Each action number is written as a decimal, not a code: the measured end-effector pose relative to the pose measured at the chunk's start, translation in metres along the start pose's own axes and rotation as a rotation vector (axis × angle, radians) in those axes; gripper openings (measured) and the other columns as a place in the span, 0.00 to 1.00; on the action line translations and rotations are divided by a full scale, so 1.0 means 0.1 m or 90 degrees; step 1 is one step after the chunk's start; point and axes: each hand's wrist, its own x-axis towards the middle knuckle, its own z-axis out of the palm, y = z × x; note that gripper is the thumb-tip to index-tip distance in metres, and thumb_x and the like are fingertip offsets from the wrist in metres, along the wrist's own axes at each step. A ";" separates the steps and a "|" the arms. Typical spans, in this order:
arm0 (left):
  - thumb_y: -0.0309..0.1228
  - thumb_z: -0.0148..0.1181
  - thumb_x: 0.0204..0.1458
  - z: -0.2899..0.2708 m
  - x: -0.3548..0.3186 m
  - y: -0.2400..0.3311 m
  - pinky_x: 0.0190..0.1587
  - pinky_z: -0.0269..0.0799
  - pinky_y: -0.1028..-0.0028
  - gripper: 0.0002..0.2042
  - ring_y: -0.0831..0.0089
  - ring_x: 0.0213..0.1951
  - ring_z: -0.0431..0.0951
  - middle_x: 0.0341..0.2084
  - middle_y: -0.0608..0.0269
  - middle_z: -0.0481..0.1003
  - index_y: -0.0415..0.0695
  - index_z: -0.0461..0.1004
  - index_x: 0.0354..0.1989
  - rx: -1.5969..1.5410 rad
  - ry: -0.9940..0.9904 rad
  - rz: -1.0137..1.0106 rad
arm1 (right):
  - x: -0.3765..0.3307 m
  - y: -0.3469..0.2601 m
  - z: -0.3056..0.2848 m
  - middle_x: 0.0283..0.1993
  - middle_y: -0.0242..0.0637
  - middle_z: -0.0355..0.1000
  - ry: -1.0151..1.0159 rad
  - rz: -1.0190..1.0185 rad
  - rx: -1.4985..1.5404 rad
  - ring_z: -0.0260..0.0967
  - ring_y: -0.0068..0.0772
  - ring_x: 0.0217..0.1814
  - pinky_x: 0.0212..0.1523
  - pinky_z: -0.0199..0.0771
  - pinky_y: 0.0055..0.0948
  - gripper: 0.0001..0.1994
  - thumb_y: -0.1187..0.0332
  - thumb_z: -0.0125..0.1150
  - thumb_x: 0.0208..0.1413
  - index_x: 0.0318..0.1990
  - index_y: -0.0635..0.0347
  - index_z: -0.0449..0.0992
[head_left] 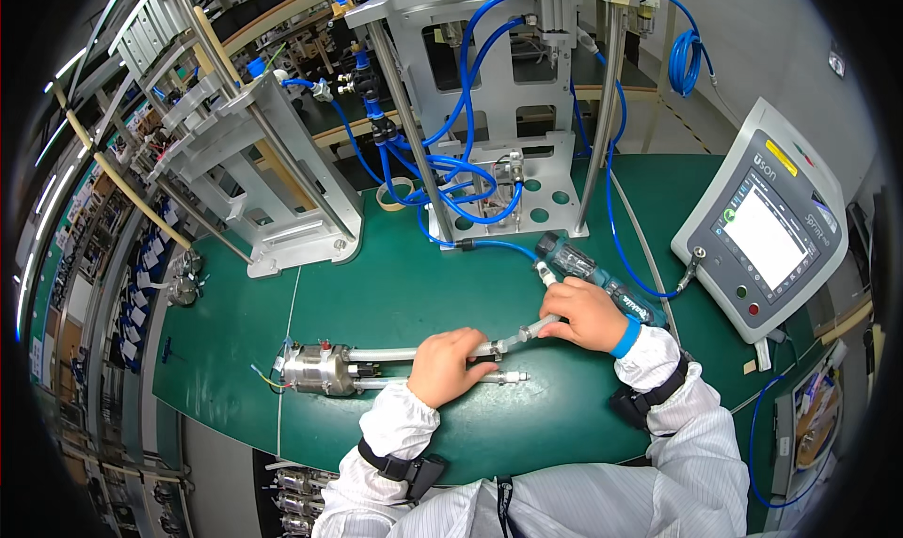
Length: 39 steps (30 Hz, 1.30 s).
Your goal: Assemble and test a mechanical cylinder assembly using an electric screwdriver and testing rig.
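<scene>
A silver metal cylinder [318, 369] with thin coloured wires lies on its side on the green table. Two translucent tubes run from it to the right. My left hand [446, 367] is closed around the upper tube [381, 355], and the lower tube [484, 378] passes under it to a fitting at its end. My right hand [591, 317] pinches a short translucent hose [536, 329] that meets the upper tube at a clear connector [509, 341]. Above my right fingers, a white fitting [545, 274] ends a blue air hose [503, 245].
A teal-and-black cordless screwdriver [602, 280] lies beyond my right hand. At the right stands a grey tester [767, 223] with a lit screen. Metal fixture frames [591, 134] rise at the back, with blue hoses looped around. A tape roll [395, 194] sits between them.
</scene>
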 end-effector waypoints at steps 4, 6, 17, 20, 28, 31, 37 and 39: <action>0.35 0.71 0.42 -0.01 0.01 0.02 0.31 0.71 0.63 0.14 0.59 0.26 0.76 0.24 0.61 0.74 0.43 0.76 0.35 -0.012 0.021 0.032 | 0.00 -0.02 0.00 0.33 0.30 0.70 -0.019 0.023 -0.055 0.67 0.38 0.37 0.38 0.69 0.35 0.16 0.51 0.69 0.47 0.31 0.54 0.77; 0.33 0.68 0.45 0.00 0.02 0.02 0.32 0.71 0.63 0.12 0.58 0.28 0.76 0.25 0.59 0.74 0.42 0.75 0.36 -0.035 0.036 0.027 | -0.02 -0.03 0.06 0.33 0.29 0.70 -0.036 0.017 -0.070 0.67 0.37 0.37 0.38 0.69 0.35 0.17 0.49 0.69 0.46 0.31 0.53 0.78; 0.29 0.61 0.51 -0.02 0.04 0.00 0.38 0.70 0.60 0.09 0.52 0.35 0.75 0.29 0.55 0.74 0.41 0.74 0.39 -0.044 0.048 0.008 | 0.00 0.08 0.03 0.35 0.30 0.70 0.059 0.020 0.011 0.68 0.37 0.38 0.38 0.69 0.34 0.18 0.50 0.69 0.47 0.31 0.55 0.77; 0.29 0.61 0.51 0.01 0.02 -0.02 0.39 0.70 0.60 0.09 0.52 0.35 0.75 0.29 0.55 0.74 0.41 0.74 0.39 -0.052 0.037 0.015 | 0.00 0.06 0.02 0.35 0.30 0.71 0.067 0.014 0.017 0.67 0.37 0.37 0.38 0.69 0.34 0.18 0.50 0.70 0.46 0.31 0.55 0.78; 0.30 0.59 0.54 0.09 -0.03 -0.03 0.36 0.72 0.60 0.09 0.52 0.34 0.77 0.33 0.55 0.75 0.42 0.73 0.41 -0.022 -0.003 -0.003 | 0.02 -0.08 0.09 0.34 0.29 0.70 0.052 0.030 -0.065 0.68 0.37 0.36 0.37 0.70 0.35 0.18 0.50 0.69 0.46 0.30 0.55 0.77; 0.31 0.59 0.54 0.15 -0.09 0.04 0.36 0.72 0.59 0.09 0.51 0.33 0.77 0.33 0.54 0.75 0.42 0.74 0.41 0.000 -0.092 -0.030 | 0.01 -0.08 0.10 0.33 0.30 0.69 -0.003 -0.022 -0.077 0.69 0.37 0.37 0.36 0.71 0.35 0.18 0.49 0.69 0.46 0.30 0.55 0.76; 0.31 0.59 0.55 0.20 -0.10 0.08 0.36 0.73 0.59 0.08 0.51 0.33 0.77 0.32 0.53 0.76 0.41 0.74 0.40 -0.023 -0.060 -0.031 | 0.01 -0.04 0.16 0.31 0.34 0.66 -0.063 -0.038 -0.059 0.71 0.40 0.33 0.34 0.70 0.39 0.18 0.50 0.66 0.48 0.29 0.56 0.75; 0.31 0.59 0.55 0.22 -0.10 0.07 0.35 0.73 0.59 0.08 0.51 0.33 0.77 0.32 0.53 0.76 0.41 0.74 0.39 -0.023 -0.053 -0.035 | 0.02 -0.04 0.19 0.31 0.34 0.65 -0.070 -0.038 -0.053 0.71 0.41 0.32 0.34 0.70 0.40 0.18 0.50 0.66 0.49 0.29 0.57 0.75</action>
